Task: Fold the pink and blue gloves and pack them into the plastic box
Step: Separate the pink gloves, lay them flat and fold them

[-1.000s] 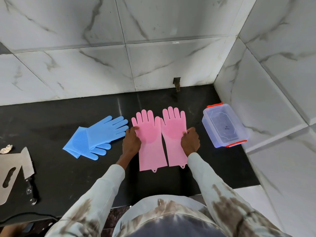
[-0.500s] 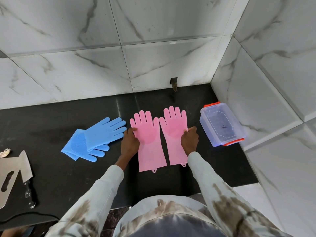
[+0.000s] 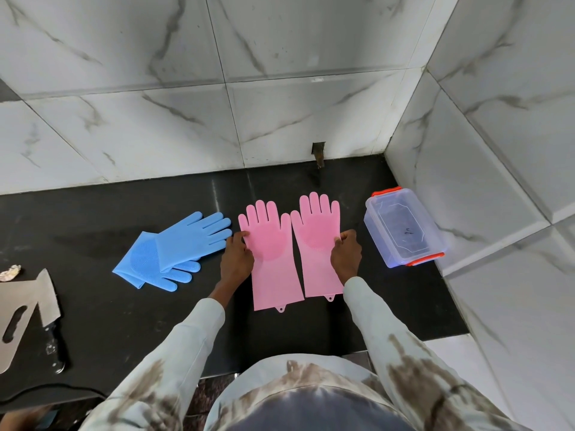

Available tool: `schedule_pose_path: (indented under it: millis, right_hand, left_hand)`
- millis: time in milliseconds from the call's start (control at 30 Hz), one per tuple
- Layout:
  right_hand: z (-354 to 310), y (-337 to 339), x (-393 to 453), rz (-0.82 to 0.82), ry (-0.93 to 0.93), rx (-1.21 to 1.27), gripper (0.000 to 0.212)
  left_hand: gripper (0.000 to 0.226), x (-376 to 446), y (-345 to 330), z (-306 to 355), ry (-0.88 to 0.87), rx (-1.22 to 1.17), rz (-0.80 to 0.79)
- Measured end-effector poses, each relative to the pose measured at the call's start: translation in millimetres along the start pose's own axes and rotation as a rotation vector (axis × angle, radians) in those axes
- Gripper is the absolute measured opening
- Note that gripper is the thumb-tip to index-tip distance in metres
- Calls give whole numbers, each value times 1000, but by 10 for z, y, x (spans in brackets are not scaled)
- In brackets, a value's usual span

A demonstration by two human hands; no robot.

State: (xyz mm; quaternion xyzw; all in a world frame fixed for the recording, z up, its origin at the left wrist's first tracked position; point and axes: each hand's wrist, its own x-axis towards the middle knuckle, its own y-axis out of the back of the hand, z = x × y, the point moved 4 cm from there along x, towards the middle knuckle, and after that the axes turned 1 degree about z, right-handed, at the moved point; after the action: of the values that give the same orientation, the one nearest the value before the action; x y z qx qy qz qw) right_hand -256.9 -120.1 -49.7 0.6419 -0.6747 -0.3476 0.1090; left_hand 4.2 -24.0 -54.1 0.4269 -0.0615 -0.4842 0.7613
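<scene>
Plainly, the two pink gloves [image 3: 292, 247] lie flat, palms up, side by side at the middle of the black counter [image 3: 93, 306], fingers pointing to twelve o'clock and cuffs toward the person. The left hand [image 3: 237, 262] pinches the outer edge of the left-lying glove near its little finger, thumb on top; the right hand [image 3: 346, 256] pinches the outer edge of the other in the same way. Both hands are closed on the rubber, not pressing flat.

These look like silicone scrubbing gloves (the round bristle patch shows on each palm), so I judge them light, floppy and somewhat grippy; they should bend without creasing and may spring open after a fold. Holding at the side edges suits laying one over the other; for a crosswise fold the cuff or the fingertips would be the better hold.

At nine o'clock from the pink pair the blue gloves [image 3: 174, 253] lie overlapped and skewed, not yet folded, fingers toward three o'clock.

At three o'clock, near the corner wall, stands the clear plastic box [image 3: 404, 227] with orange clasps. Its lid appears to be on, though I cannot be sure, and nothing shows inside. It looks narrow, so each pair will likely need folding small.
</scene>
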Motion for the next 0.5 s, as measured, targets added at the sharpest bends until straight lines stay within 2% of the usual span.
schedule_pose_path:
  millis: [500]
  right_hand:
    - [42,89,-51,17,47,2,27]
  left_hand:
    - [49,-39,-1,2,1,1,-24]
